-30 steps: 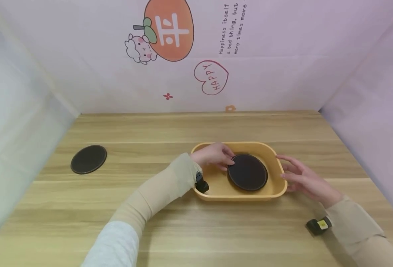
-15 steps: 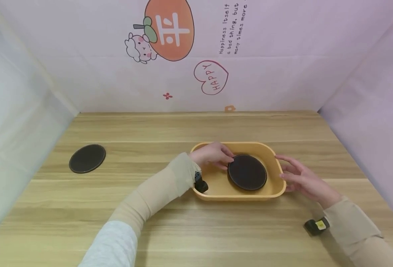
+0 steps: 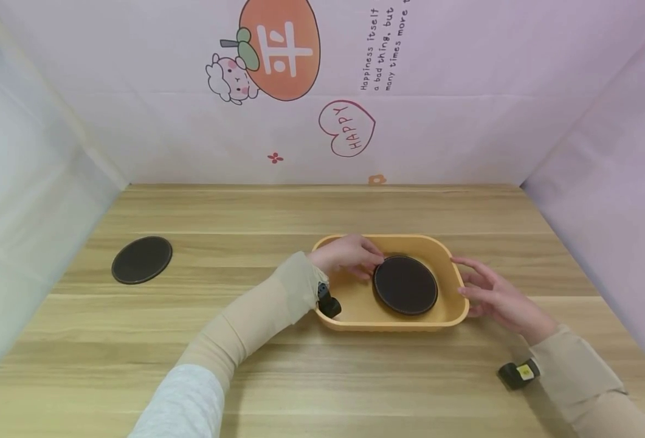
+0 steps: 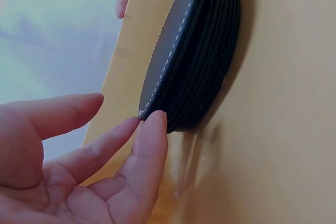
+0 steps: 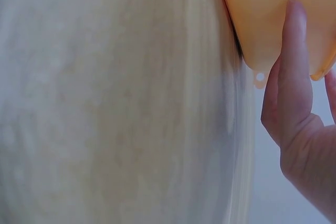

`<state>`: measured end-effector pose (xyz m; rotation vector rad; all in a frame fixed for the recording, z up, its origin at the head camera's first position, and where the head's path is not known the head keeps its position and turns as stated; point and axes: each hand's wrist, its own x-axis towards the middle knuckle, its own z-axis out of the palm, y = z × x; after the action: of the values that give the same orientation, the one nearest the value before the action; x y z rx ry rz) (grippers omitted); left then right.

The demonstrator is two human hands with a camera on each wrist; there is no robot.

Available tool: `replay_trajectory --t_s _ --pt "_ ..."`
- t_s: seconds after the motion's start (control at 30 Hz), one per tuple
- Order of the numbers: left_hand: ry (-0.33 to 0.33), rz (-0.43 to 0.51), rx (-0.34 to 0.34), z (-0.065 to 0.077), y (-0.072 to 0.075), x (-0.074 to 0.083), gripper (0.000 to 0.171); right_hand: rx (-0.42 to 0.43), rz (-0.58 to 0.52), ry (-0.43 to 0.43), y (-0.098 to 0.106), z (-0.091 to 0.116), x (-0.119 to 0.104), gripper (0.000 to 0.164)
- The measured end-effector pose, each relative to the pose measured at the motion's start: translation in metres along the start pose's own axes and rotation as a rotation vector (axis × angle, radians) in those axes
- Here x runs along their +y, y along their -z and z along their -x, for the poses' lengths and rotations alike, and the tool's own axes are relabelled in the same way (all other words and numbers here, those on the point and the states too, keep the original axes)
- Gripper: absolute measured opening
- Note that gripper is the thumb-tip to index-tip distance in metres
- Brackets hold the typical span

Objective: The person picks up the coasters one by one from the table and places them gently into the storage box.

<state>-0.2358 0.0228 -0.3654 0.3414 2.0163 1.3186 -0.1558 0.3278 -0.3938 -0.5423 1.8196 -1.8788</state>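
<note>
A stack of round black coasters [image 3: 405,285] with pale stitching along the edge lies inside the yellow plastic bin [image 3: 355,325]. In the left wrist view the side of the coaster stack [image 4: 205,61] shows several layers. My left hand [image 3: 349,252] reaches over the bin's left wall. Two of its fingertips [image 4: 155,121] touch the stack's edge, while the thumb stands apart from it. My right hand [image 3: 500,298] is at the bin's right end, with extended fingers against the outer wall and rim, as the right wrist view of the bin [image 5: 268,19] also shows.
A single black coaster [image 3: 142,260] lies flat on the wooden table [image 3: 278,377] at the far left. Behind the table hangs a white printed cloth [image 3: 437,134], with pale cloth walls at both sides. Both wrists wear small black cameras; the left one [image 3: 329,302] overlaps the bin's rim.
Hands, bin and stack keep nearly the same places. The left fingertips stay at the stack's edge, and the whole head view has shifted very slightly.
</note>
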Motion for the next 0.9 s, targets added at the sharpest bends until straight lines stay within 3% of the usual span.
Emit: replay_trajectory --t_s 0.23,0.47,0.7,0.9 --pt "-0.015 0.022 -0.022 0.001 0.002 0.002 0.033 0.001 0.0 0.0 0.001 0.0 -0.003 0.054" --pt "-0.027 0.186 -0.043 -0.001 0.008 0.001 0.034 0.001 -0.002 0.008 0.0 0.002 -0.003 0.054" --pt "-0.052 0.31 -0.118 0.003 0.01 0.005 0.039 0.019 0.009 -0.006 -0.004 0.002 -0.002 0.053" --pt "-0.034 0.402 -0.137 0.01 0.017 0.01 0.039 0.016 0.002 0.005 -0.005 0.003 -0.003 0.053"
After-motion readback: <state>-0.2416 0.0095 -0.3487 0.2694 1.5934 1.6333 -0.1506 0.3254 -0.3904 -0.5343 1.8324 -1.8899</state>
